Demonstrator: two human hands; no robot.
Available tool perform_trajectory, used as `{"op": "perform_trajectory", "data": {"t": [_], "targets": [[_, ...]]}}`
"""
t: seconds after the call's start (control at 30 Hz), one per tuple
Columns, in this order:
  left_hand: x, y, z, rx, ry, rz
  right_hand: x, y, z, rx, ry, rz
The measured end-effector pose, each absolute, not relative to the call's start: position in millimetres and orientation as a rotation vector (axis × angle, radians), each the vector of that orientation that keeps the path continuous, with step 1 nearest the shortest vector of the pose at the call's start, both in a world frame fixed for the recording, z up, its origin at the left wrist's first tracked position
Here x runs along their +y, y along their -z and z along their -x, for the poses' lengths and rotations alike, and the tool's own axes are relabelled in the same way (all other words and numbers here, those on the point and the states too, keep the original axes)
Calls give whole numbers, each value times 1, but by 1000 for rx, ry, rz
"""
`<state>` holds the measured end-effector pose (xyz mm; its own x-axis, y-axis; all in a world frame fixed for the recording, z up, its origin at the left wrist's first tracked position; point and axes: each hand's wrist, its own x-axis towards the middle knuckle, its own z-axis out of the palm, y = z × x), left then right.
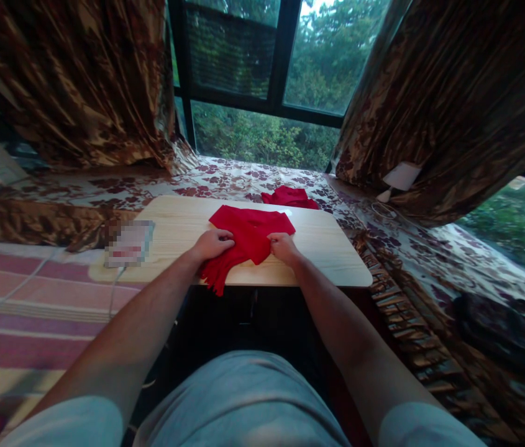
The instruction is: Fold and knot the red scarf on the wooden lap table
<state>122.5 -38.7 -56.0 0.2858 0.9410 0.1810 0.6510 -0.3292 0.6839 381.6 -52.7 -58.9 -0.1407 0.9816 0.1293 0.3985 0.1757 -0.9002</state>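
A red fringed scarf point(249, 231) lies partly folded on a small light wooden table point(327, 248) in front of me. My left hand point(212, 243) grips the scarf's left side, fingers closed on the cloth. My right hand point(283, 246) pinches its right side. The fringed end point(215, 278) hangs over the table's near edge. A second bunched red cloth point(289, 197) rests at the table's far edge.
A blurred flat object point(130, 243) with a cable lies on the table's left end. Floral bedding point(225, 180) and brown patterned curtains point(443, 93) surround the table below a window point(262, 68). A striped blanket point(20, 310) is at left, a white paper point(401, 176) at right.
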Motion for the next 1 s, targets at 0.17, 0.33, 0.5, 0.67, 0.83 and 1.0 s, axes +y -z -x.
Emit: {"op": "perform_trajectory", "data": {"t": [0.17,0.33,0.5,0.67,0.83,1.0], "targets": [[-56,32,-139,1646,-570,-2051,-50,61,-378,-1681,-980,1394],[-87,25,-170,1906,-689,-2080,-49,65,-378,-1706,-987,1412],[-100,36,-191,1867,-828,-1857,-46,77,-378,-1872,-598,1350],[-98,43,-200,1703,-972,-1314,-46,81,-376,-1979,-446,1331],[-93,41,-196,1642,-887,-1279,-48,74,-378,-2076,-346,1353],[-92,41,-193,1644,-921,-1281,-51,71,-381,-2053,-386,1329]]}}
